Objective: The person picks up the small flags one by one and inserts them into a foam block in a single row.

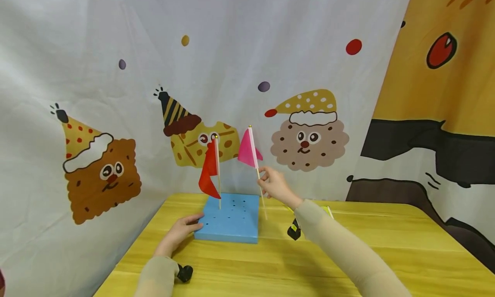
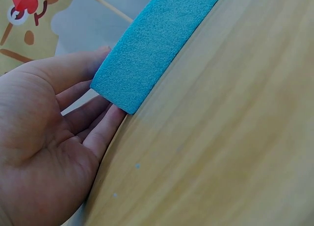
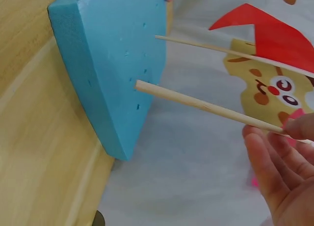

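Note:
My right hand (image 1: 275,186) pinches the thin wooden stick of a pink flag (image 1: 248,150) between thumb and fingers. The flag stands tilted, and its bare lower end hangs by the right edge of a blue foam block (image 1: 228,228). In the right wrist view, that stick (image 3: 196,103) overlaps the block's holed top face. A red flag (image 1: 209,172) stands upright with its stick in the block. With fingers fairly straight, my left hand (image 1: 179,233) touches the block's left edge; in the left wrist view, its fingers lie along the block's corner (image 2: 130,96), close to the tabletop.
The block lies on a wood-grain table (image 1: 239,271). Behind my right forearm, a yellow item (image 1: 326,211) with a thin stick shows partly. A black wrist device (image 1: 294,230) hangs by the right sleeve, another (image 1: 185,273) by the left. A cartoon-printed cloth (image 1: 232,52) hangs behind the table.

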The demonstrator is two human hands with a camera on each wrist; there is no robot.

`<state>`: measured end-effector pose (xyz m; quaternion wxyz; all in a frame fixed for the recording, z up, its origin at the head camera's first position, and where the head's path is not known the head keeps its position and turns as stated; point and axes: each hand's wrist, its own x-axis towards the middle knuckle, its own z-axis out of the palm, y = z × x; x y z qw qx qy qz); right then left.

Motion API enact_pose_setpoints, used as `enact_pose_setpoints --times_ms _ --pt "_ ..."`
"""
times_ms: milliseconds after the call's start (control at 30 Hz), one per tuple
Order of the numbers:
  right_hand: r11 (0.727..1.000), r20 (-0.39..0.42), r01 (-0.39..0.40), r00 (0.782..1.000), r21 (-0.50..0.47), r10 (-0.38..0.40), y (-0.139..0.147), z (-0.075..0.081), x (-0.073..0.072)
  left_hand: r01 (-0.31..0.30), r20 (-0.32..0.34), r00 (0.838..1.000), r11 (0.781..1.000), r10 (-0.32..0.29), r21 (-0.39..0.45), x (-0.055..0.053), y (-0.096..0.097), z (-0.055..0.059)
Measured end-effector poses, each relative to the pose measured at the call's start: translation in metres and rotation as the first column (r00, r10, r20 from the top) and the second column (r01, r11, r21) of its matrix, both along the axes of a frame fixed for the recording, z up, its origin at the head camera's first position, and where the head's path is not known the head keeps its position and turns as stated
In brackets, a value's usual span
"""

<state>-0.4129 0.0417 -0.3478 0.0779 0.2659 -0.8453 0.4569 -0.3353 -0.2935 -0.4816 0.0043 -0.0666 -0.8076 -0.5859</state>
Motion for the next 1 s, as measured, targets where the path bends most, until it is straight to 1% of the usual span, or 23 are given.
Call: enact_pose_setpoints --times_ms 133,300,533,667,767,900,1000 --pt "1.000 -0.043 0.015 0.999 -0.013 -0.016 -0.011 -0.003 -0.005 -0.009 0.002 1.000 1.000 0.009 0.010 -0.001 -0.001 0.002" --pt "0.999 -0.066 0.024 0.997 -0.036 -0.027 -0.025 -0.007 -0.008 -0.014 -0.005 1.000 1.000 0.014 0.004 -0.002 -0.002 0.003" --pt "0.998 -0.055 0.023 0.998 -0.056 -0.026 -0.044 -0.012 -0.014 -0.007 -0.004 1.000 1.000 0.007 -0.022 -0.004 -0.005 0.004" --pt "0.999 -0.072 0.020 0.997 -0.048 -0.023 -0.052 -0.013 -0.020 -0.027 -0.007 1.000 1.000 0.027 -0.011 -0.004 -0.003 0.005" --pt "0.998 -0.086 0.025 0.996 -0.049 -0.029 -0.057 -0.016 -0.023 -0.020 -0.006 1.000 1.000 0.020 -0.002 -0.005 -0.001 0.003" --pt "0.998 -0.097 0.037 0.994 -0.042 -0.041 -0.062 -0.024 -0.027 -0.005 0.013 1.000 1.000 0.005 0.014 -0.005 0.001 0.000" --pt "0.998 -0.108 0.037 0.993 -0.044 -0.041 -0.068 -0.030 -0.029 -0.011 0.017 1.000 1.000 0.010 0.021 -0.004 0.001 -0.001"
